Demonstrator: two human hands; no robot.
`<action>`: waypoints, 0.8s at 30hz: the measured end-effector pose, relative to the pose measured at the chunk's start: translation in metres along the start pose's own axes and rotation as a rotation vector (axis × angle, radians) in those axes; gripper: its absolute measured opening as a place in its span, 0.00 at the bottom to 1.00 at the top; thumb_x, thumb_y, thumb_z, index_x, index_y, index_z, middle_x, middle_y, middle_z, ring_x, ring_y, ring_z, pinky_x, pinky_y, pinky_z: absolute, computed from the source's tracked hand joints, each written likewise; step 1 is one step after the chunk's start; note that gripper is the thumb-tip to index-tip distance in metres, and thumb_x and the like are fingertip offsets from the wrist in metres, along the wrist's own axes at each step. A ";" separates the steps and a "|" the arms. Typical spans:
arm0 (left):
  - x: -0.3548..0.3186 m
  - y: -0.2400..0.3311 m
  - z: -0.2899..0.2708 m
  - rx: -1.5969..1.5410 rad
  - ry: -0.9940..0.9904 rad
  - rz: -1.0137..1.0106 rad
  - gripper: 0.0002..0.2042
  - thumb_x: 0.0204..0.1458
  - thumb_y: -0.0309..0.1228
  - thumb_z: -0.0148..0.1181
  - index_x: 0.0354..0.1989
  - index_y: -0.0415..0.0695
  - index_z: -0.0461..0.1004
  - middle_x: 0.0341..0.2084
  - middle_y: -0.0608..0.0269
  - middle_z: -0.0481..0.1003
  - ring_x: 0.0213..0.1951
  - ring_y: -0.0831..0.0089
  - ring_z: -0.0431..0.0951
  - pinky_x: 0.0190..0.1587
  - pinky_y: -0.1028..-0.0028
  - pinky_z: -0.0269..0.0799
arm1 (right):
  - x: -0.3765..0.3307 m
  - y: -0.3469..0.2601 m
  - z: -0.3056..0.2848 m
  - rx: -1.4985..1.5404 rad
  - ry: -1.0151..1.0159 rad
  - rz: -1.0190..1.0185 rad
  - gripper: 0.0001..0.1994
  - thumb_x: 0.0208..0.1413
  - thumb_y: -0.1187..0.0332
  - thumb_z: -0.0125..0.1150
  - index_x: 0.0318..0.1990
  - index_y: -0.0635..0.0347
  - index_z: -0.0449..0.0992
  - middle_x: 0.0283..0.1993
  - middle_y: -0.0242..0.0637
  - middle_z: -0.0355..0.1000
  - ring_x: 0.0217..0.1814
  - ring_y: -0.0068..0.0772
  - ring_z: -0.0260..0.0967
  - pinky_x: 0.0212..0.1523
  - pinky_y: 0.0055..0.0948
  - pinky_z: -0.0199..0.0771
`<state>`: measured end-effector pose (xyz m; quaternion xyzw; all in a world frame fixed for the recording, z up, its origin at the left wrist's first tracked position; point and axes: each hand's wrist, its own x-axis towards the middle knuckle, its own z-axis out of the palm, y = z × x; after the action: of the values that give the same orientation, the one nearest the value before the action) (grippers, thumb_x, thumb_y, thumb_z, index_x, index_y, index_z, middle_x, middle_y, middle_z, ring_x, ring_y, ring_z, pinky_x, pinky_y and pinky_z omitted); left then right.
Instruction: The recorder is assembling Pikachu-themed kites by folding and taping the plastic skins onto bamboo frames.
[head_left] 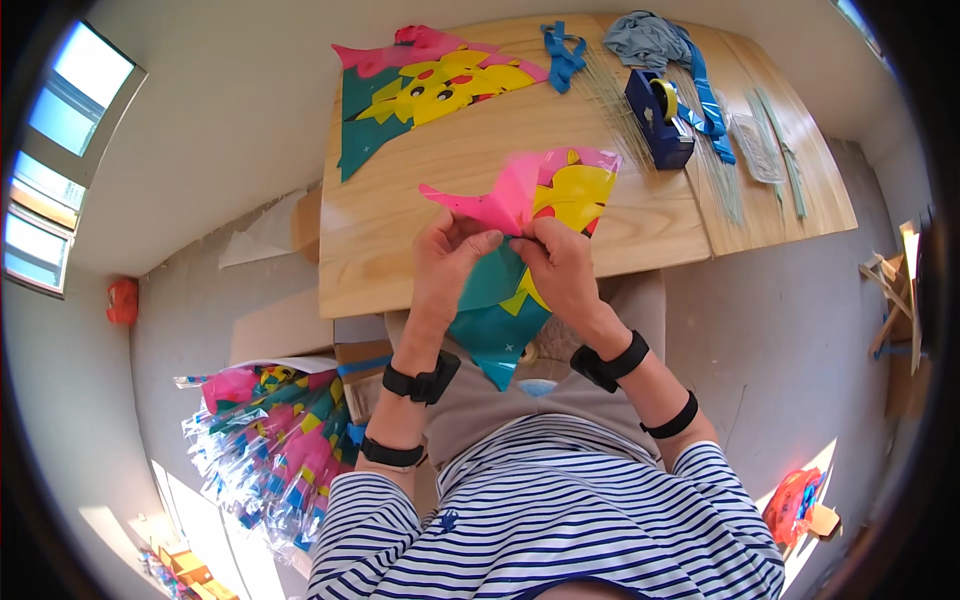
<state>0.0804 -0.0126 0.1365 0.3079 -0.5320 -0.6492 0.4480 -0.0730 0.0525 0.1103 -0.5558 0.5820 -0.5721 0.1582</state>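
Above my lap, at the table's front edge, I hold a kite sheet (490,335) of thin glossy material in pink, green and yellow with a printed cartoon figure. My left hand (447,265) is closed, thumb and fingers pinching the sheet where pink meets green. Right beside it, my right hand (560,262) pinches the same sheet near its middle. The fingertips of both hands nearly meet. A pink flap stands up above them, and the green point hangs down between my forearms. Whether a small part sits between the fingertips is hidden.
More kite sheets (440,90) lie at the table's (370,235) far left. At the far right are a blue tape dispenser (660,120), blue straps (712,110), a grey cloth (640,40), thin rods (725,190) and a clear bag (757,148). Many wrapped kites (270,440) stand low left.
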 end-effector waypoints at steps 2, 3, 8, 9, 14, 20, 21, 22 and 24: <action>0.000 0.005 -0.004 -0.014 0.044 0.055 0.10 0.54 0.18 0.67 0.44 0.39 0.78 0.36 0.65 0.82 0.37 0.77 0.81 0.43 0.76 0.78 | -0.007 -0.004 0.001 -0.036 -0.056 -0.042 0.06 0.53 0.77 0.67 0.35 0.66 0.75 0.28 0.47 0.72 0.29 0.48 0.70 0.30 0.38 0.69; 0.001 0.003 -0.010 -0.016 0.053 0.065 0.09 0.54 0.17 0.65 0.43 0.39 0.79 0.35 0.66 0.81 0.37 0.78 0.81 0.43 0.76 0.78 | -0.010 -0.007 0.001 0.002 -0.063 -0.027 0.06 0.52 0.77 0.68 0.35 0.66 0.75 0.28 0.47 0.72 0.29 0.48 0.70 0.31 0.38 0.69; -0.019 0.008 -0.008 -0.108 0.072 0.059 0.08 0.52 0.14 0.65 0.38 0.39 0.79 0.32 0.67 0.81 0.34 0.81 0.80 0.39 0.78 0.76 | -0.019 -0.025 -0.001 0.118 -0.077 0.038 0.08 0.51 0.77 0.70 0.35 0.66 0.75 0.28 0.44 0.72 0.29 0.43 0.70 0.30 0.37 0.69; -0.022 0.010 -0.006 -0.123 0.076 0.060 0.08 0.51 0.14 0.66 0.38 0.39 0.79 0.31 0.67 0.81 0.33 0.81 0.80 0.39 0.78 0.76 | -0.020 -0.030 -0.002 0.092 -0.076 0.007 0.08 0.51 0.76 0.70 0.35 0.66 0.76 0.28 0.44 0.72 0.29 0.42 0.70 0.30 0.36 0.68; -0.040 0.023 0.002 -0.148 0.087 0.072 0.08 0.50 0.16 0.69 0.36 0.39 0.78 0.30 0.68 0.80 0.32 0.81 0.79 0.37 0.79 0.76 | -0.025 -0.070 -0.004 0.034 -0.063 -0.085 0.08 0.50 0.76 0.71 0.34 0.67 0.76 0.27 0.42 0.72 0.26 0.36 0.69 0.27 0.33 0.66; -0.048 0.027 -0.018 -0.126 0.061 0.075 0.07 0.51 0.20 0.71 0.36 0.41 0.78 0.28 0.68 0.80 0.29 0.82 0.77 0.34 0.80 0.73 | -0.031 -0.075 -0.001 0.242 -0.027 -0.008 0.06 0.53 0.77 0.68 0.28 0.68 0.76 0.22 0.39 0.71 0.21 0.28 0.66 0.25 0.28 0.64; -0.047 0.028 -0.022 -0.121 0.071 0.087 0.07 0.52 0.21 0.71 0.36 0.41 0.78 0.28 0.68 0.80 0.28 0.82 0.76 0.33 0.80 0.73 | -0.031 -0.074 -0.002 0.255 -0.040 0.033 0.05 0.54 0.77 0.68 0.29 0.68 0.77 0.22 0.38 0.71 0.22 0.26 0.66 0.25 0.26 0.64; -0.046 0.030 -0.026 -0.115 0.081 0.096 0.07 0.52 0.22 0.71 0.36 0.41 0.78 0.28 0.67 0.80 0.28 0.82 0.76 0.32 0.80 0.72 | -0.030 -0.071 -0.006 0.267 -0.053 0.078 0.05 0.55 0.77 0.67 0.31 0.68 0.78 0.23 0.36 0.72 0.22 0.23 0.66 0.25 0.25 0.64; -0.040 0.040 -0.040 -0.128 0.170 0.101 0.07 0.52 0.22 0.71 0.37 0.41 0.79 0.28 0.67 0.80 0.27 0.81 0.76 0.32 0.81 0.72 | -0.025 -0.064 -0.018 0.329 -0.041 0.157 0.04 0.58 0.76 0.66 0.32 0.68 0.79 0.24 0.33 0.74 0.23 0.19 0.66 0.25 0.23 0.64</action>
<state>0.1421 0.0062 0.1618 0.3054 -0.4643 -0.6300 0.5424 -0.0501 0.0991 0.1580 -0.4867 0.5188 -0.6342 0.3029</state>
